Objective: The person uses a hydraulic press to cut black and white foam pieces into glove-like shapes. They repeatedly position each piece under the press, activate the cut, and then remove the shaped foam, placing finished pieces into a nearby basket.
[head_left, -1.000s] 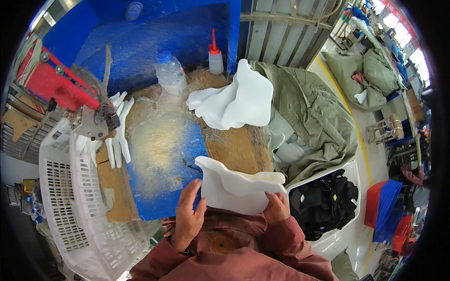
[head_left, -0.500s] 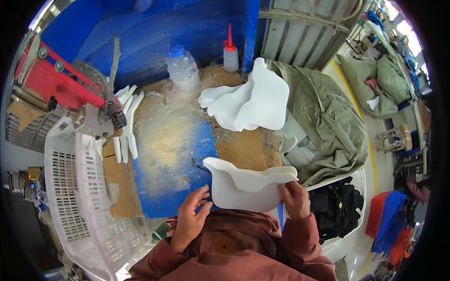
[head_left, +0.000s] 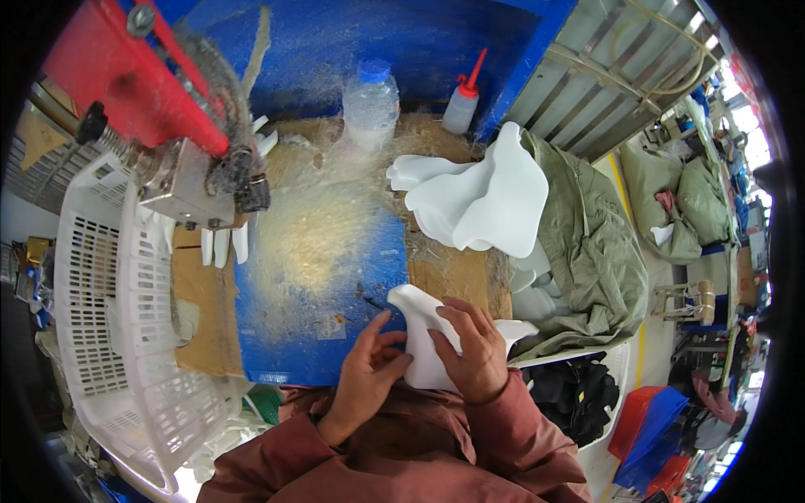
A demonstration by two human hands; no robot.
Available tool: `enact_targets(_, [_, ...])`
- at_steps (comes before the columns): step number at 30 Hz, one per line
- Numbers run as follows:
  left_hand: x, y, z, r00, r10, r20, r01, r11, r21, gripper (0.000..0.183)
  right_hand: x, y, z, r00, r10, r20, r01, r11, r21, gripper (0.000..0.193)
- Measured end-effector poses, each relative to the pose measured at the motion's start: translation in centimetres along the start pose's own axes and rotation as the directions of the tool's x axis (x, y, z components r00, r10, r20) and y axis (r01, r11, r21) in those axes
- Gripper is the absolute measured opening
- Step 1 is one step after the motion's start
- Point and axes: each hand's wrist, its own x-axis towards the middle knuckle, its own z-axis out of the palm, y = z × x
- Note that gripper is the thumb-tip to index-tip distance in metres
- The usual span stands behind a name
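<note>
You have the white moulded foam piece (head_left: pixel 425 360) at the table's (head_left: pixel 285 360) near edge, close against your jacket (head_left: pixel 402 415). Your right hand (head_left: pixel 474 352) lies across it, thumb and fingers spread over its upper part; whether that grip pinches the wall, I cannot tell. Your left hand (head_left: pixel 369 381) is half curled at the left edge, and its hold is unclear too. Expect a light, springy shell that keeps its curve but dents under hard fingertips; dust could make it slippery. Take it by the thicker-looking rim, one hand near each end, pressing gently.
</note>
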Motion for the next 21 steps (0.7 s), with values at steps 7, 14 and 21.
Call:
enact_targets(7, [-0.3,-1.1,-1.2,0.998,0.058,0.010,-0.059,0.986,0.158,0.061,1.0,0.8,2.7,0.997,-0.060,0.049,0.064,0.994,-0.093,0.033])
enact_targets(14, [-0.4,-0.3,-2.4,0.956,0.290,0.042,-0.269,0.811,0.519,0.045,1.5,0.7,3.4,0.992,-0.094,0.086,0.108,0.979,-0.175,0.033])
enact_targets(21, [0.9,-0.1,-1.9,0.890,0.430,0.155,-0.398,0.563,0.724,0.035,1.9,0.0,4.2,0.967,-0.214,0.140,0.242,0.942,-0.234,0.033])
